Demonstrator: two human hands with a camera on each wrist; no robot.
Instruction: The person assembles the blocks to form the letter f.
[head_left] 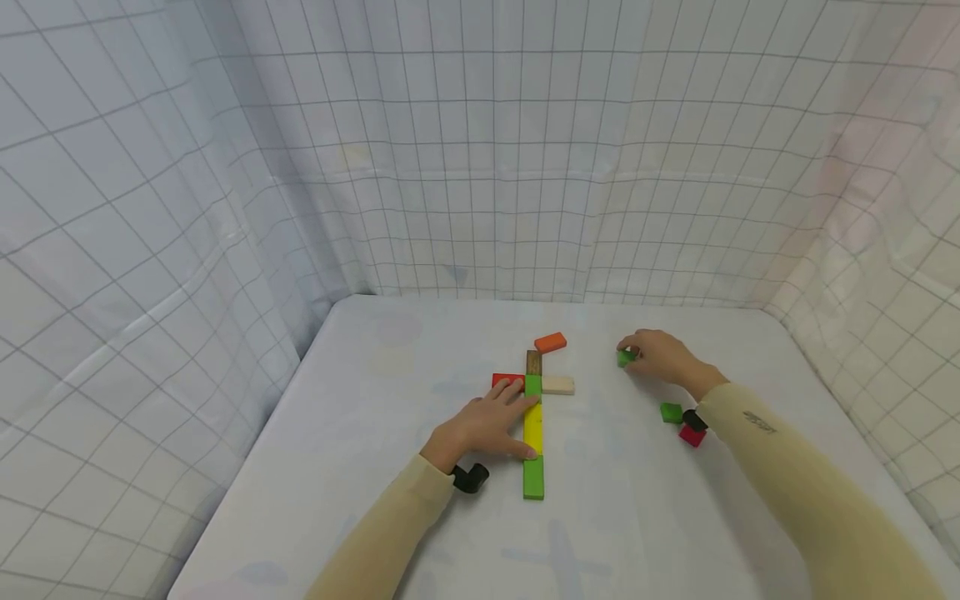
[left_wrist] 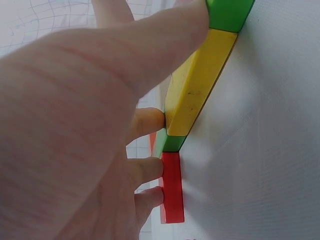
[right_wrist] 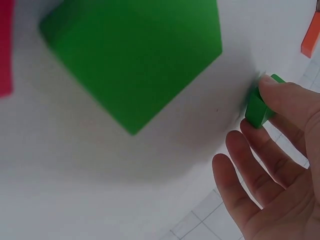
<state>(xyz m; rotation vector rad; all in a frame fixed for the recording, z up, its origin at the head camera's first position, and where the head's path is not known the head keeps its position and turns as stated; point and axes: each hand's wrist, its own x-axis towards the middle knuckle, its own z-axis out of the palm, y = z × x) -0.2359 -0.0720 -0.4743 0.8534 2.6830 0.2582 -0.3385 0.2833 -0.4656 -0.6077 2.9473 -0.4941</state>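
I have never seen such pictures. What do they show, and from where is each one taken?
These are a person's two bare hands, no machine. The wide picture comes from a camera on the head; the second from the left wrist, the third from the right. On the white table lies a cross of coloured blocks. The left hand rests its fingertips on it; the right hand pinches a small green block. Nearby lie an orange block, another green block and a pinkish-red block.

Head: high, forward-down over white table (head_left: 360, 400). Wrist cams: close, fingerward; left shares yellow block (left_wrist: 202, 82) with head, right shares orange block (right_wrist: 310, 37).
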